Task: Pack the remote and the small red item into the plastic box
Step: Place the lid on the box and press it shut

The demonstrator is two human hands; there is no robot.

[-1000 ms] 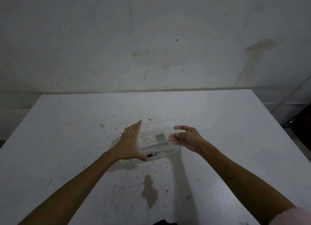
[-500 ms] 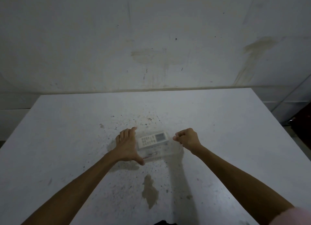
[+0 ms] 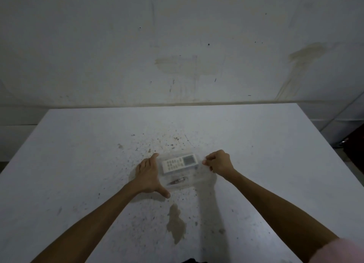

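A clear plastic box point(image 3: 199, 181) rests on the white table, lid on. Inside it lies a white remote point(image 3: 179, 163) with grey buttons and a small screen, and in front of that the small red item point(image 3: 177, 181). My left hand point(image 3: 148, 174) presses flat against the box's left end, fingers along the far corner and thumb stretched along the near edge. My right hand point(image 3: 219, 162) is curled at the box's right end, fingertips pinched on its rim.
The white table point(image 3: 78, 164) is speckled with dark spots and has a brown stain point(image 3: 176, 222) near me. A stained wall point(image 3: 177, 46) rises behind the table's far edge. A dark object point(image 3: 354, 144) stands off the table's right side.
The box came down from the air onto the table. My right hand curled from open fingers into a pinch at the right end. My left hand flattened against the left end.
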